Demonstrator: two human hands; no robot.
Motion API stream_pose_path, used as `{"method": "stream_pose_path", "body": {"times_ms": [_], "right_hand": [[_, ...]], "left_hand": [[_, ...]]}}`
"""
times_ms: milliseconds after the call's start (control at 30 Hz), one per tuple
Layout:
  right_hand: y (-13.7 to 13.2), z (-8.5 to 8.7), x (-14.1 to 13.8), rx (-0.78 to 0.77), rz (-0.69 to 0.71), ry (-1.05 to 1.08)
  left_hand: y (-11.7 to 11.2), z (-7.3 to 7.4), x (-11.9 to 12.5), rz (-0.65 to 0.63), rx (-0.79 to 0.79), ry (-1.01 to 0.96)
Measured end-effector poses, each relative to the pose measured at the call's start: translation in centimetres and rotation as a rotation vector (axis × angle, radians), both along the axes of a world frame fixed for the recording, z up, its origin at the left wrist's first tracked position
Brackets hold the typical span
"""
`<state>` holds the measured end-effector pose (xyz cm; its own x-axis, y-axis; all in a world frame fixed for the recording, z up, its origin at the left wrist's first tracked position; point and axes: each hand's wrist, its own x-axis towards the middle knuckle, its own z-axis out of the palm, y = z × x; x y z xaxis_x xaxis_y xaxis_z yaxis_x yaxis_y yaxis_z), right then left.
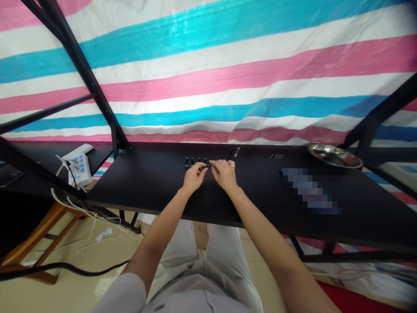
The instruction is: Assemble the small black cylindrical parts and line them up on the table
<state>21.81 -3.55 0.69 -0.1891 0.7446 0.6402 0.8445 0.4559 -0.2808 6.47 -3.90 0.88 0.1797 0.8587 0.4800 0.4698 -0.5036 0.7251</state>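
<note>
My left hand (194, 177) and my right hand (224, 173) are close together over the black table. Between their fingertips is a small dark stick-like piece (205, 167), with the fingers of both hands pinched on it. Its exact kind is too small to make out. Just beyond my left hand, several short black cylinders (186, 161) with pale ends stand or lie in a row; I cannot tell which. Past my right hand is a small clear or whitish tube (236, 152), with a dark piece beside it.
Several tiny pale, thin pieces (276, 156) lie to the right. A round metal dish (335, 155) rests at the far right, behind a pixelated object (311, 191). Black frame posts flank the table (140, 182). At left are a white power strip (80, 169) and loose cables.
</note>
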Motion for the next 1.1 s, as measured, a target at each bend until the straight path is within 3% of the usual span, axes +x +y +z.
{"method": "stream_pose_path", "body": {"times_ms": [233, 400, 500, 733, 1100], "right_hand": [[0.22, -0.4, 0.36, 0.022, 0.002, 0.356], [-0.16, -0.24, 0.61, -0.112, 0.145, 0.463], [-0.29, -0.03, 0.45, -0.141, 0.199, 0.481], [-0.32, -0.05, 0.2, -0.131, 0.176, 0.492], [-0.36, 0.24, 0.08, -0.098, 0.134, 0.47]], "left_hand": [[0.1, -0.15, 0.04, 0.0, 0.009, -0.06], [-0.21, 0.07, 0.08, -0.058, 0.002, -0.078], [-0.34, 0.19, 0.14, -0.082, -0.002, -0.085], [-0.12, -0.12, 0.13, -0.114, -0.015, -0.125], [0.13, -0.39, 0.19, -0.037, 0.036, -0.088]]}}
